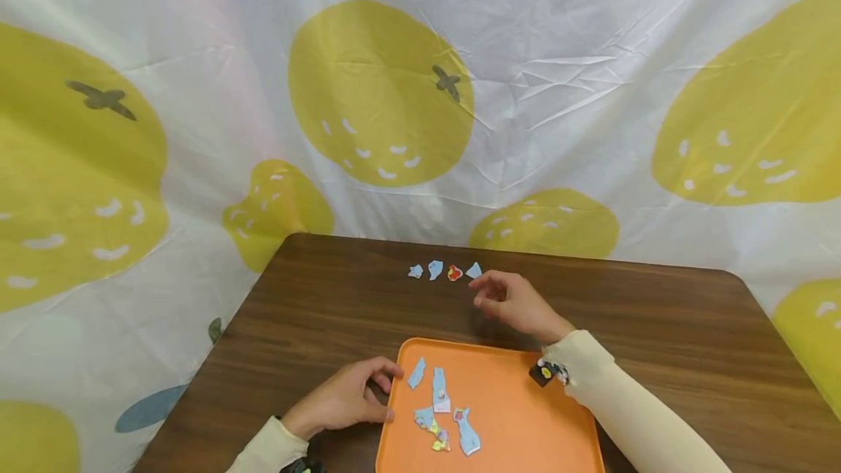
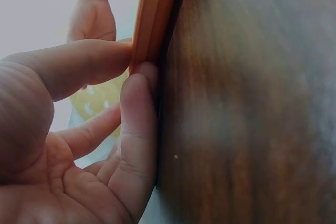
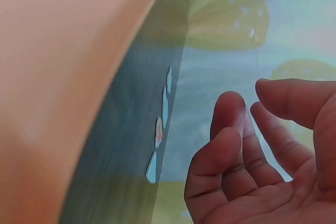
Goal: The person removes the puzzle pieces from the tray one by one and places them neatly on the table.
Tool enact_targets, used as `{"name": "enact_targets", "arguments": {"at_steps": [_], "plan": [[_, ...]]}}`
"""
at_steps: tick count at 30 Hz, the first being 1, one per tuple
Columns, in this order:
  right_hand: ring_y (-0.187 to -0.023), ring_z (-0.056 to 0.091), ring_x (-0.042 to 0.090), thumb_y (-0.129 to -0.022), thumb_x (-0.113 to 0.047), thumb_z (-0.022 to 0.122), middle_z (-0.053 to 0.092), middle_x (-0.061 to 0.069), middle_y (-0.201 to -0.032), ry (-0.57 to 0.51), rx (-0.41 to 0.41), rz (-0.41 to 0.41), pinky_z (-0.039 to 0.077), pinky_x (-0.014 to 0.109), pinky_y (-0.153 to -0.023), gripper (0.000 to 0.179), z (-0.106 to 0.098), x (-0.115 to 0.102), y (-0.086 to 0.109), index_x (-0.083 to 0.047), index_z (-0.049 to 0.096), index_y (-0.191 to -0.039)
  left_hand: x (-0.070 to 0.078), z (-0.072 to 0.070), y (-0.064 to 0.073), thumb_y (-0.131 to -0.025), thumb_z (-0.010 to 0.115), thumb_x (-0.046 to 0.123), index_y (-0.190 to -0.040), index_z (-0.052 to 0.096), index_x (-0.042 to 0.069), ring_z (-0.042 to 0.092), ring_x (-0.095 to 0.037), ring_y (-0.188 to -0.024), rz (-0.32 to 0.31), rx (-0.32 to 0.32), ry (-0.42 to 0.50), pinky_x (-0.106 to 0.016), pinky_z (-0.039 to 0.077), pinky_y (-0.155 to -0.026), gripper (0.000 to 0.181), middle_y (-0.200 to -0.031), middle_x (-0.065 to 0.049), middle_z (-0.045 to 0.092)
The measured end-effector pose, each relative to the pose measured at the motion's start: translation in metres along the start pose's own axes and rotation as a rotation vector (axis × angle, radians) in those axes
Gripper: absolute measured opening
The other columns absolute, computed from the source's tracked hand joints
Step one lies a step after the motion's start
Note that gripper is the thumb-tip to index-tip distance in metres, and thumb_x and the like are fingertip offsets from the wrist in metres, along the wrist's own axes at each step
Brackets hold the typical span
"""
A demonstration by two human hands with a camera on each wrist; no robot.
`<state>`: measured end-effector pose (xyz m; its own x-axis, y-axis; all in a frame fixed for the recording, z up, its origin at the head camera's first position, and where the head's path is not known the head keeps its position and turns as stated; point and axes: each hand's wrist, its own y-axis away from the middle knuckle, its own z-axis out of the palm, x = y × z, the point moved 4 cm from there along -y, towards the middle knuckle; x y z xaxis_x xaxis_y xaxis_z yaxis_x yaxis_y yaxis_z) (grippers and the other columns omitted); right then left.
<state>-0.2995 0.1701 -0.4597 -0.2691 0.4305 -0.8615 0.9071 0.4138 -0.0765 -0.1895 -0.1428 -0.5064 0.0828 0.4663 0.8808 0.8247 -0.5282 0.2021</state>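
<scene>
My left hand [image 1: 344,394] is at the left rim of an orange tray [image 1: 525,414]; in the left wrist view its thumb and fingers [image 2: 139,103] hold the tray's edge low against the table. Irregular picture pieces lie on the tray's left side: a light-blue strip [image 1: 417,373], a longer blue piece [image 1: 439,385], a blue-and-yellow cluster [image 1: 430,425] and a curved blue piece [image 1: 468,435]. My right hand [image 1: 519,303] hovers beyond the tray, fingers loosely curled, nothing held. Just past its fingertips lies a light-blue triangular piece [image 1: 474,270].
Along the table's far part, left of the triangular piece, lie a red-and-yellow piece [image 1: 455,273] and two light-blue ones [image 1: 435,269]. The dark wooden table [image 1: 296,312] ends at a white curtain [image 1: 558,115] printed with yellow fruit.
</scene>
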Motion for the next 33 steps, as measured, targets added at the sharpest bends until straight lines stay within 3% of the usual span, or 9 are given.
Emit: {"name": "enact_targets", "arguments": {"at_steps": [5,11,21,27,33], "plan": [[-0.082,0.070,0.023,-0.101,-0.012,0.072,0.071,0.012,-0.100,0.003,-0.035,-0.011,0.063,0.040,-0.077,0.030,0.009,-0.006,0.010,-0.003,0.068,-0.129,-0.001,0.000,-0.001,-0.082,0.088,0.011,-0.133,0.065,0.012,0.071,-0.015,-0.074,0.000,0.005,-0.001,-0.026,0.056,-0.067,0.056,-0.108,-0.008,0.063],[-0.076,0.069,0.019,-0.099,-0.018,0.075,0.071,0.006,-0.097,0.055,-0.069,-0.044,0.058,0.028,-0.070,0.032,0.017,-0.006,0.021,-0.004,0.069,-0.127,0.000,0.000,-0.001,-0.082,0.088,0.009,-0.133,0.065,0.011,0.070,-0.016,-0.074,0.000,0.004,0.013,-0.026,0.055,-0.066,0.056,-0.108,-0.009,0.063],[-0.074,0.063,0.011,-0.096,-0.016,0.078,0.072,0.000,-0.095,0.098,-0.116,-0.093,0.053,0.024,-0.068,0.030,0.026,-0.014,0.039,-0.005,0.071,-0.123,0.002,0.002,0.000,-0.081,0.088,0.006,-0.134,0.065,0.011,0.069,-0.015,-0.073,0.002,0.005,0.035,-0.026,0.055,-0.065,0.057,-0.109,-0.011,0.063],[-0.079,0.067,0.011,-0.094,-0.014,0.081,0.074,0.002,-0.096,0.049,-0.214,-0.148,0.057,0.026,-0.071,0.032,0.039,-0.013,0.049,-0.003,0.071,-0.122,0.003,0.002,0.000,-0.081,0.088,0.006,-0.133,0.065,0.011,0.069,-0.015,-0.073,-0.003,0.012,0.035,-0.026,0.054,-0.065,0.057,-0.109,-0.011,0.063],[-0.073,0.067,0.010,-0.089,-0.014,0.085,0.075,0.015,-0.100,-0.025,-0.354,-0.120,0.058,0.025,-0.067,0.039,0.055,-0.009,0.063,-0.001,0.070,-0.123,0.002,0.002,-0.001,-0.081,0.088,0.008,-0.134,0.065,0.012,0.070,-0.016,-0.074,-0.011,0.007,0.026,-0.027,0.055,-0.065,0.058,-0.109,-0.010,0.063]]}}
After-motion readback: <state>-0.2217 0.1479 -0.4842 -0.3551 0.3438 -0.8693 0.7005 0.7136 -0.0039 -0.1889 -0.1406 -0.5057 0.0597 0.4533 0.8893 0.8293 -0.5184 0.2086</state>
